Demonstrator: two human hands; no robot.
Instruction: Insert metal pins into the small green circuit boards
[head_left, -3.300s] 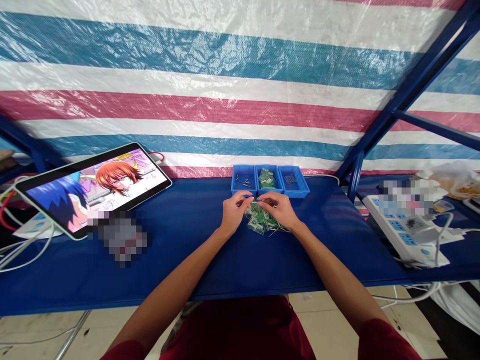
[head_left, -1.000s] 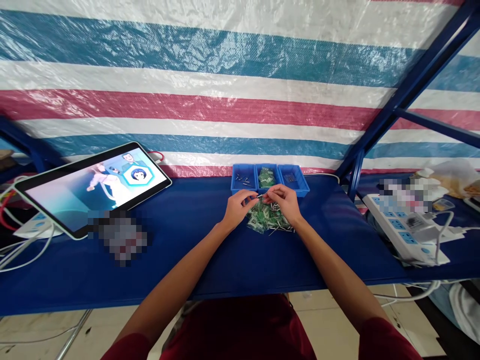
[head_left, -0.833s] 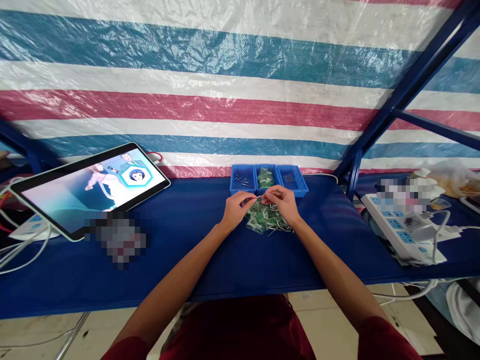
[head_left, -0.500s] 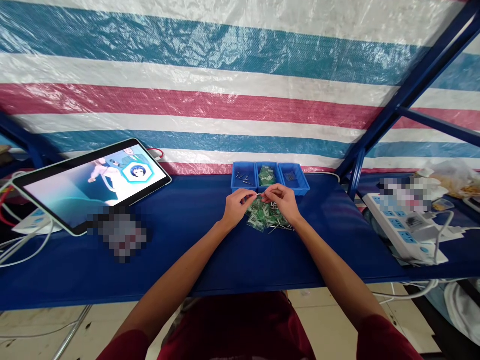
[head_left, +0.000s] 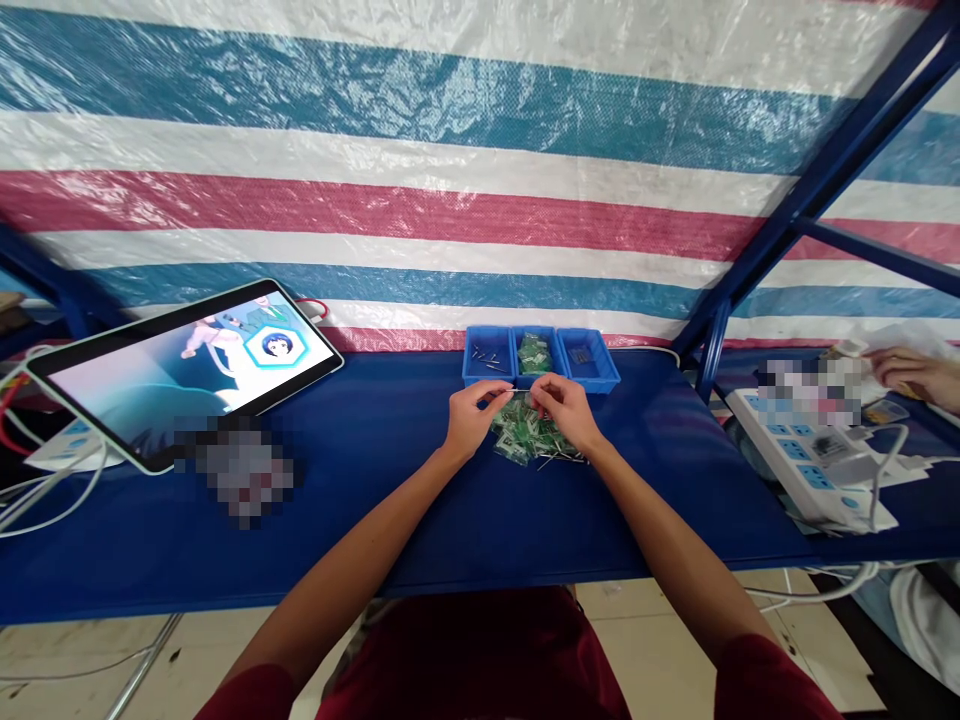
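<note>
Head camera view: a thin rod (head_left: 520,390) is held above a pile of green packets (head_left: 517,438), pinched by the left hand (head_left: 472,416) at its left end and the right hand (head_left: 565,408) at its right. It is judged light, stiff and slippery, best gripped at those ends; farther off, blue trays (head_left: 598,385) are lined up.

Near approach: open room over the table (head_left: 517,545) between the forearms (head_left: 405,508), up to the green packets (head_left: 519,440). Far approach: obstructed by three blue trays (head_left: 598,384), then the left hand (head_left: 471,416) and right hand (head_left: 568,410), with a thin rod (head_left: 521,390) spanning their gap. Outer limits: tablet (head_left: 180,375) at left, power strip (head_left: 796,458) at right.
</note>
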